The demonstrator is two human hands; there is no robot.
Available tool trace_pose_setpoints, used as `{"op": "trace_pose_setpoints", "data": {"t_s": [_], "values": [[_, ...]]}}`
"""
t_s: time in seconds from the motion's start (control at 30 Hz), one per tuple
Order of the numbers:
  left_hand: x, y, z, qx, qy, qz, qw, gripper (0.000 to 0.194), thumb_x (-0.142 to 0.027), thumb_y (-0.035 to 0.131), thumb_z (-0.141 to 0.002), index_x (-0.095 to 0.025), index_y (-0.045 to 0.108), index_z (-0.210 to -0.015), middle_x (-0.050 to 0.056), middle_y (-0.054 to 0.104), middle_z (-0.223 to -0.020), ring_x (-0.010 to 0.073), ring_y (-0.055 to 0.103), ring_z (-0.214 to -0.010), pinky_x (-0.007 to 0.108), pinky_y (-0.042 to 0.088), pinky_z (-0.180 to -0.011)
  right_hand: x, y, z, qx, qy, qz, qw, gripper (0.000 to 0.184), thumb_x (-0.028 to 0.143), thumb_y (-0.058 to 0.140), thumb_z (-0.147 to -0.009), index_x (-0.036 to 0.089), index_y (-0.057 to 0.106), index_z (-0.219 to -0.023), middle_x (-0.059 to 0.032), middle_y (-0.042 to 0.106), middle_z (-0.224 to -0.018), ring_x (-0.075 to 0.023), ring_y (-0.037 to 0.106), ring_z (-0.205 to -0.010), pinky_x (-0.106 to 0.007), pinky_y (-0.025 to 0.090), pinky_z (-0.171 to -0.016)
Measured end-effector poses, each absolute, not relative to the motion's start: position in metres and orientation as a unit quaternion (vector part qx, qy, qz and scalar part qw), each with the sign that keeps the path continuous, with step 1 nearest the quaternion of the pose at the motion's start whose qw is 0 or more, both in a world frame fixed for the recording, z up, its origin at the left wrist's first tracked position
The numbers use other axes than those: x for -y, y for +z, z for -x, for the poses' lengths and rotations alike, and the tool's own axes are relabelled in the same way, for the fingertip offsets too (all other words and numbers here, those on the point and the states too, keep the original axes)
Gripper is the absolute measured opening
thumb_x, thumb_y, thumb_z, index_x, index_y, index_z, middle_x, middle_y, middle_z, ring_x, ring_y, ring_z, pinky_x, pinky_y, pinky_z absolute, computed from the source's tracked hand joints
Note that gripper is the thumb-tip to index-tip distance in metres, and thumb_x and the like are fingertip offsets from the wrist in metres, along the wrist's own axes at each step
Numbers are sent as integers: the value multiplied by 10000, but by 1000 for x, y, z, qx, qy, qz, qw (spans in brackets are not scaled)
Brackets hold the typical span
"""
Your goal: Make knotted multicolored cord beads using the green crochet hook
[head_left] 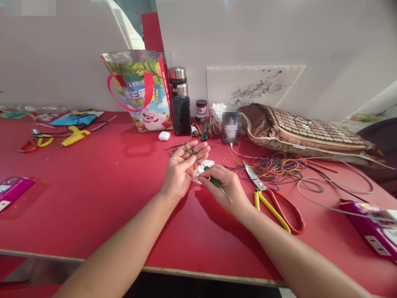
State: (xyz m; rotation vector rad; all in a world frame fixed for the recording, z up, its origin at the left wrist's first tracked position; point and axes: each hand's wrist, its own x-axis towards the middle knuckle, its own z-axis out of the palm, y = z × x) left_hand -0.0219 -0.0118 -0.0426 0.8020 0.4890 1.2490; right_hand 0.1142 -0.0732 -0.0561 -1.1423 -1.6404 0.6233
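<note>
Above the middle of the table my left hand (180,167) is turned palm up, its thumb bent in against the fingers. A thin cord (197,169) runs from those fingers toward my right hand (226,185); dark strands show between the left fingers. My right fingertips pinch close to the cord, and the same hand grips a tool with a green handle (215,181) and a slim metal shaft pointing down to the right. Its exact kind is unclear. Beneath the hands lies a small white paper (209,163), partly hidden, with another green piece (206,168) over it.
Right of my hands are large scissors (263,188) and a tangle of coloured cords (276,165). A shopping bag (145,95), thermos (178,78), dark phone (181,116) and charging phone (231,127) stand behind. A yellow glue gun (75,135) lies left, a purple power strip (369,225) right.
</note>
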Motion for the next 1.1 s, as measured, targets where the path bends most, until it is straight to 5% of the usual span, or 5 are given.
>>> {"op": "trace_pose_setpoints", "data": {"t_s": [0.33, 0.43, 0.53, 0.77, 1.1], "values": [[14, -35, 26, -253, 540, -360, 718, 281, -45, 676, -796, -145, 698, -1057, 126, 775, -1166, 162, 758, -787, 300, 590, -801, 75, -55, -124, 748, 180, 456, 447, 219, 246, 561, -992, 175, 713, -850, -54, 656, -807, -147, 592, -681, -271, 445, -635], [11, -34, 28, -274, 534, -358, 716, 288, -31, 674, -755, -125, 704, -1026, 141, 788, -1116, 103, 688, -620, 219, 532, -603, 73, -49, -140, 705, 167, 500, 474, 256, 282, 521, -1018, 177, 708, -877, -13, 608, -687, -126, 547, -594, -267, 414, -578], [9, -33, 28, -277, 522, -368, 717, 283, -36, 670, -722, -116, 702, -992, 156, 798, -1057, 56, 561, -483, 184, 389, -451, 70, -43, -153, 588, 223, 534, 565, 238, 350, 586, -989, 184, 679, -1132, 12, 642, -695, -104, 533, -506, -244, 419, -494], [12, -36, 29, -279, 469, -402, 735, 300, -99, 694, -707, -127, 712, -1005, 180, 800, -1039, 23, 423, -391, 203, 287, -424, 69, -28, -160, 484, 375, 454, 647, 226, 388, 774, -847, 192, 769, -958, -16, 696, -687, -101, 534, -453, -246, 438, -403], [14, -36, 30, -264, 426, -414, 760, 332, -120, 711, -710, -125, 706, -1042, 192, 786, -1105, 27, 459, -363, 208, 263, -381, 74, -33, -162, 536, 364, 451, 614, 189, 370, 763, -876, 190, 791, -827, -19, 681, -634, -101, 518, -441, -256, 433, -406]]}}
